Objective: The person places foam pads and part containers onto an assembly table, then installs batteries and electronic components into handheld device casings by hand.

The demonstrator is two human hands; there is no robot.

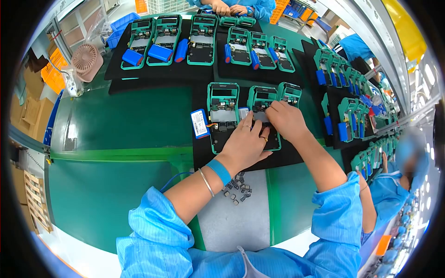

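Note:
My left hand [245, 141] lies over the middle green device housing [262, 94], its fingers stretched and apart along the left side. My right hand [286, 119] is closed in a pinch over the inside of that same housing; whatever its fingertips hold is hidden. A blue battery pack [243, 112] peeks out beside my left fingers. To the left stands another open green housing [223, 116], with a white-labelled blue battery [200, 123] wired beside it. Beyond my right hand is a third green housing [289, 91], partly covered by the hand.
Small dark square parts [236, 187] lie scattered on a grey mat [234, 222] below my wrists. More housings with blue batteries stand on black mats [162, 73] at the back and right. A pink fan [86, 60] is at left. Co-workers' hands [229, 8] appear at the far side.

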